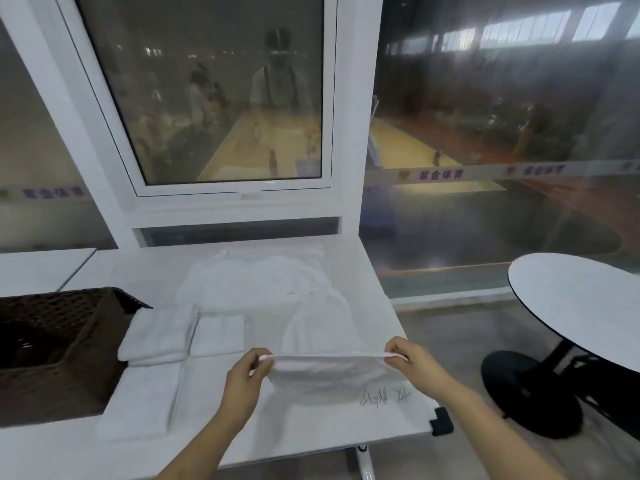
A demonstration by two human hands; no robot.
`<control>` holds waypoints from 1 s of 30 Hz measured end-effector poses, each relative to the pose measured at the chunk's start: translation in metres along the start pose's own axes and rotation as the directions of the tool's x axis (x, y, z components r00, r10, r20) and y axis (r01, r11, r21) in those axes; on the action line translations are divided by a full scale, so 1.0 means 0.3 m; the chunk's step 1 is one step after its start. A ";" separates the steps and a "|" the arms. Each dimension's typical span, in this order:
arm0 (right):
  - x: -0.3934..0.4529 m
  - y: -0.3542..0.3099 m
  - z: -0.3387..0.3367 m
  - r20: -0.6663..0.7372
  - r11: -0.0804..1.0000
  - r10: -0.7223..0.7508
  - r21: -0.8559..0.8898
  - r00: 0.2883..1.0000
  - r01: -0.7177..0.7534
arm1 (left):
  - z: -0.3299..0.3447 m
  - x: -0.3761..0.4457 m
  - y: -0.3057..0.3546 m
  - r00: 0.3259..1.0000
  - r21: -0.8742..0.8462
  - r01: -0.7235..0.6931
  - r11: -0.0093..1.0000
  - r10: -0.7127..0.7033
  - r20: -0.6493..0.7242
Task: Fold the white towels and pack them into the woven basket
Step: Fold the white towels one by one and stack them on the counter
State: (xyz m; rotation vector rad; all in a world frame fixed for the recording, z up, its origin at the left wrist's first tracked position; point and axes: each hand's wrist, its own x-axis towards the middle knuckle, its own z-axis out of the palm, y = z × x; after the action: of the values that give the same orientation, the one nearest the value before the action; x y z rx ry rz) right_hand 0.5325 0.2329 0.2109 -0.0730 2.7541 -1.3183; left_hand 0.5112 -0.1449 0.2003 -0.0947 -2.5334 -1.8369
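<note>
I hold a white towel (329, 374) stretched between both hands just above the white table (311, 431). My left hand (247, 374) pinches its left corner and my right hand (412, 367) pinches its right corner. The towel hangs down and touches the tabletop. A dark brown woven basket (65, 344) stands at the table's left side, its inside dark. Folded white towels lie beside it: one (156, 336) against the basket, a smaller one (218, 334) to its right, another (138, 403) nearer me. A heap of unfolded white towels (263, 282) lies behind.
Handwriting (386, 398) marks the tabletop by the right corner, near a black corner clamp (441, 422). A round white table (585, 303) on a black base (530, 396) stands to the right across a floor gap. A window wall (228, 98) rises behind the table.
</note>
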 end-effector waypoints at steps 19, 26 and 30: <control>0.063 0.085 0.007 -0.095 0.998 0.059 -0.001 0.994 -0.059 | 0.093 -0.034 -0.069 0.991 0.030 0.118 0.993 -0.116 -0.069; 0.414 0.097 0.034 -0.159 0.994 0.105 0.003 0.982 -0.106 | 0.088 0.268 -0.172 0.968 -0.009 0.220 0.976 -0.219 -0.125; 0.632 0.123 0.062 -0.160 0.991 0.124 -0.021 0.979 -0.129 | 0.093 0.485 -0.223 0.952 -0.018 0.272 0.962 -0.272 -0.139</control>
State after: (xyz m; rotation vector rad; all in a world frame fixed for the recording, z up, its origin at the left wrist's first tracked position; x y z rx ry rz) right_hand 0.3457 0.2262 0.1594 0.2106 2.8539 -1.3020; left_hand 0.3632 -0.1330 0.1347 0.3904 -2.5545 -1.8509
